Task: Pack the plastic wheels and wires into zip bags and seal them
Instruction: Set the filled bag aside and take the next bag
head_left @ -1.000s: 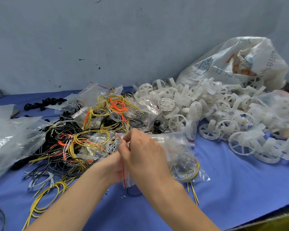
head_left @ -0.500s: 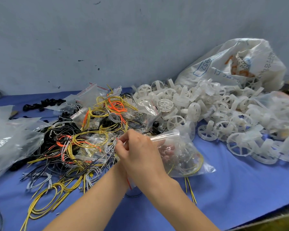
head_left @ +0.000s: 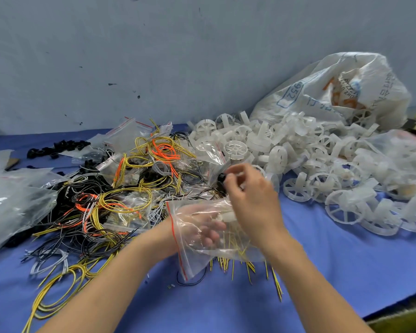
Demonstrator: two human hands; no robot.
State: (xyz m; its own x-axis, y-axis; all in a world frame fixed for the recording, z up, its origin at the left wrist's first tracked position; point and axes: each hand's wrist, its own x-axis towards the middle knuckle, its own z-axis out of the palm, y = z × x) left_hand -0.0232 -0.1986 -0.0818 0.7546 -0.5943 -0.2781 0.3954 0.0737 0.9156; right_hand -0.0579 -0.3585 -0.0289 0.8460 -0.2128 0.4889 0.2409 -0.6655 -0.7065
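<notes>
My left hand (head_left: 203,228) shows through a clear zip bag (head_left: 190,251) with a red strip, which it holds just above the blue table. The bag holds yellow wires (head_left: 228,258) and a white part; the wire ends poke past its lower edge. My right hand (head_left: 252,195) is above the bag, its fingertips pinching a small black part (head_left: 222,178) at the edge of the wire pile. Loose yellow, orange, black and grey wires (head_left: 120,200) lie tangled to the left. A heap of white plastic wheels (head_left: 322,169) spreads to the right.
A big white printed sack (head_left: 334,92) lies open behind the wheels. Empty and filled zip bags (head_left: 127,133) sit on the wire pile. A large clear plastic bag (head_left: 12,203) is at the left. Black parts (head_left: 55,149) lie at the back left. The table edge (head_left: 394,308) runs at the lower right.
Both hands were together at the bag's mouth. Now my right hand has let go and reached up to the pile, and the bag has swung flat over my left hand.
</notes>
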